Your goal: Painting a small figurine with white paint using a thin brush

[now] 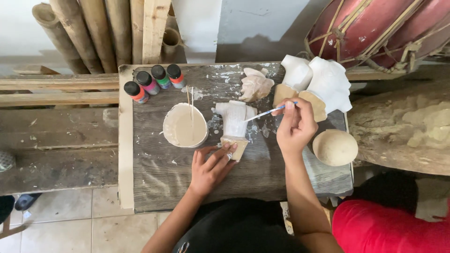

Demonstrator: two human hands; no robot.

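**Painting a carved figure white**

The white-painted carved wooden figure (234, 122) lies mid-surface (164, 178), just right of the round bowl of pale paint (184, 125). The left hand (211, 167) steadies its bare base; the right hand (295, 126) grips a thin blue-handled brush (268, 112), bristles touching the figure.

Single head camera, looking steeply down, close over wooden board (164, 178).

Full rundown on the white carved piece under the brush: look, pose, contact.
The carved piece is a T-shaped figure, coated white on its upper part, with a bare tan wood base. It lies flat on the grey wooden board, beside the paint bowl. The left hand steadies its base with the fingers; the brush in the right hand touches its upper right edge.
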